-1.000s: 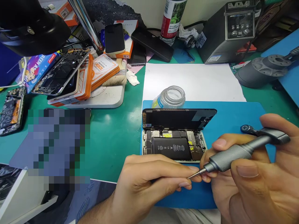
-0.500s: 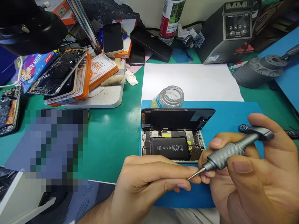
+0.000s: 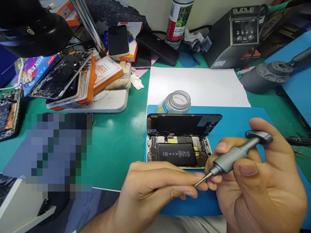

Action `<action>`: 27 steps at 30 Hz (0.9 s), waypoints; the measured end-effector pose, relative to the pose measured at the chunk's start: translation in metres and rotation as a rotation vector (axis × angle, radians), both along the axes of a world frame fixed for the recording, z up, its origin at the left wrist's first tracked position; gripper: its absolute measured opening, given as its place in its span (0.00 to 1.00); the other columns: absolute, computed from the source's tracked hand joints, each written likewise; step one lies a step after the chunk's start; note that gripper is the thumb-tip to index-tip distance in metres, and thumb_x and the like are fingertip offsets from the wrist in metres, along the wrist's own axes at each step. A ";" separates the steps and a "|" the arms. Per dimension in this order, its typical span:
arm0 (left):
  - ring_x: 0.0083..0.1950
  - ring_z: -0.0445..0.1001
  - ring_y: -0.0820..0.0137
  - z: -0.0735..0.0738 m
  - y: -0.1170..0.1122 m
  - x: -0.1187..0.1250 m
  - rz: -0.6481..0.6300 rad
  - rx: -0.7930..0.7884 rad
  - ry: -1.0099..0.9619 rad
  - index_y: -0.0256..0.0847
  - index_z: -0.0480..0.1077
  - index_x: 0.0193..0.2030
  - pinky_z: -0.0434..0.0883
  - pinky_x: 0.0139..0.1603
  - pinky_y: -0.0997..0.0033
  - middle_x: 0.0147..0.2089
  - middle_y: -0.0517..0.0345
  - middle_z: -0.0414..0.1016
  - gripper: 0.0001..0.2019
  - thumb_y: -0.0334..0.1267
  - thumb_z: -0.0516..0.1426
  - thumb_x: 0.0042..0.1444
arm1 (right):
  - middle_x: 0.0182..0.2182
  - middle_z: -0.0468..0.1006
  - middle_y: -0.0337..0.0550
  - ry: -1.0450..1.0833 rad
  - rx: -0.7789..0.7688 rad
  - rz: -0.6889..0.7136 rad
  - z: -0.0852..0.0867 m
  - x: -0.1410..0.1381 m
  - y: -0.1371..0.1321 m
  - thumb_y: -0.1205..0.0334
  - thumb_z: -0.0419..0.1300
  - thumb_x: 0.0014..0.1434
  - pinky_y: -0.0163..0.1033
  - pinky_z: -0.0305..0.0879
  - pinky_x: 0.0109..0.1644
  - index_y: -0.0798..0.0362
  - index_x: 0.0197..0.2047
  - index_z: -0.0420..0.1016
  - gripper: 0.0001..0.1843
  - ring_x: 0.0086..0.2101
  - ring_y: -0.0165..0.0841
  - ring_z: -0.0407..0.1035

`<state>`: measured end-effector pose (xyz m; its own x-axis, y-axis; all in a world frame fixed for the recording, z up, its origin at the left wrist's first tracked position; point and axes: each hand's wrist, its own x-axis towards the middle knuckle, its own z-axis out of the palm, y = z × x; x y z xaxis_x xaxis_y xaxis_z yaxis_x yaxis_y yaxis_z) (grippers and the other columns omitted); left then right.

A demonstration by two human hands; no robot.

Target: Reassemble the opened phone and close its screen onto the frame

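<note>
An opened phone (image 3: 178, 152) lies on a blue mat (image 3: 233, 123), its black screen (image 3: 182, 124) propped up behind the body so the battery and boards show. My right hand (image 3: 257, 184) grips a grey metal screwdriver (image 3: 230, 160), tip pointing down-left. My left hand (image 3: 155, 191) is pinched, with thumb and fingertips closed right at the screwdriver's tip; whether something tiny is between them is too small to tell. Both hands hover just in front of the phone's near edge.
A glass jar (image 3: 176, 101) stands behind the screen on a white sheet (image 3: 196, 84). Several phones and orange boxes (image 3: 85, 74) are stacked at the left. A grey station (image 3: 232, 35), a bottle (image 3: 177, 22) and a round grey holder (image 3: 267, 76) sit at the back.
The right hand and screwdriver have shifted slightly left and tilted steeper. The left hand's pinch stays at the tip. The view has drifted a little.
</note>
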<state>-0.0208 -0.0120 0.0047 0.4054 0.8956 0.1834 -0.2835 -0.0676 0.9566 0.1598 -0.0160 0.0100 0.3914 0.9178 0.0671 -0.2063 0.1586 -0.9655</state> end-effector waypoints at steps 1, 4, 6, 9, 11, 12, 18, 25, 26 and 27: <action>0.48 0.90 0.65 0.000 0.000 0.000 0.001 0.001 0.001 0.48 0.84 0.61 0.87 0.49 0.72 0.51 0.54 0.90 0.20 0.23 0.65 0.68 | 0.35 0.81 0.40 0.012 0.012 0.009 0.000 0.001 0.001 0.59 0.74 0.62 0.38 0.70 0.13 0.35 0.62 0.82 0.26 0.18 0.34 0.71; 0.46 0.90 0.65 0.000 0.001 -0.001 0.011 0.004 0.018 0.45 0.85 0.59 0.87 0.46 0.73 0.49 0.52 0.90 0.17 0.23 0.65 0.68 | 0.34 0.82 0.41 0.027 0.021 0.030 0.000 0.002 0.003 0.60 0.74 0.62 0.39 0.69 0.12 0.37 0.62 0.82 0.26 0.17 0.35 0.72; 0.45 0.90 0.65 0.000 0.001 0.000 0.021 0.008 0.027 0.43 0.86 0.57 0.87 0.45 0.74 0.47 0.52 0.91 0.16 0.24 0.65 0.67 | 0.35 0.83 0.41 0.027 0.012 0.044 0.000 0.003 0.003 0.60 0.73 0.63 0.40 0.70 0.11 0.36 0.64 0.81 0.26 0.18 0.36 0.72; 0.43 0.90 0.66 0.000 0.003 0.001 0.034 0.022 0.032 0.43 0.86 0.57 0.87 0.44 0.74 0.47 0.53 0.91 0.16 0.23 0.66 0.67 | 0.35 0.82 0.41 0.015 0.015 0.047 0.000 0.003 0.002 0.59 0.74 0.62 0.40 0.70 0.11 0.35 0.63 0.82 0.26 0.19 0.35 0.72; 0.42 0.90 0.67 0.000 0.003 0.002 0.048 0.030 0.033 0.43 0.86 0.56 0.87 0.43 0.75 0.47 0.53 0.91 0.16 0.24 0.67 0.66 | 0.35 0.81 0.41 0.009 -0.015 0.036 0.000 0.002 0.001 0.57 0.74 0.63 0.39 0.71 0.12 0.34 0.64 0.81 0.27 0.20 0.35 0.72; 0.42 0.90 0.67 0.001 0.003 0.003 0.057 0.034 0.029 0.42 0.86 0.56 0.87 0.42 0.76 0.46 0.53 0.91 0.15 0.24 0.67 0.66 | 0.36 0.80 0.41 0.010 -0.044 0.027 0.000 0.001 0.000 0.56 0.74 0.63 0.39 0.72 0.13 0.32 0.65 0.80 0.28 0.21 0.35 0.73; 0.40 0.90 0.68 0.002 0.002 0.005 0.082 -0.002 0.002 0.40 0.87 0.53 0.86 0.40 0.78 0.44 0.52 0.91 0.12 0.25 0.68 0.65 | 0.38 0.79 0.40 0.028 -0.098 0.017 0.003 -0.002 -0.003 0.52 0.75 0.64 0.39 0.76 0.17 0.28 0.65 0.79 0.28 0.21 0.32 0.73; 0.41 0.90 0.68 0.000 0.001 0.004 0.073 -0.010 0.011 0.43 0.87 0.54 0.87 0.40 0.77 0.45 0.53 0.91 0.13 0.25 0.67 0.67 | 0.38 0.79 0.39 0.031 -0.078 0.031 0.000 0.000 -0.006 0.55 0.74 0.65 0.35 0.76 0.19 0.30 0.67 0.78 0.28 0.22 0.30 0.74; 0.41 0.90 0.68 0.000 0.001 0.004 0.072 -0.005 0.015 0.43 0.87 0.54 0.86 0.40 0.78 0.45 0.53 0.91 0.14 0.25 0.67 0.67 | 0.38 0.79 0.39 0.031 -0.075 0.035 -0.001 0.000 -0.006 0.55 0.74 0.65 0.35 0.75 0.19 0.30 0.67 0.77 0.28 0.23 0.31 0.74; 0.42 0.90 0.69 0.000 0.002 0.004 0.069 0.001 0.018 0.43 0.87 0.55 0.86 0.40 0.78 0.46 0.54 0.91 0.14 0.25 0.67 0.67 | 0.38 0.79 0.39 0.031 -0.072 0.039 -0.001 0.000 -0.006 0.54 0.73 0.66 0.35 0.75 0.19 0.31 0.67 0.77 0.28 0.23 0.31 0.74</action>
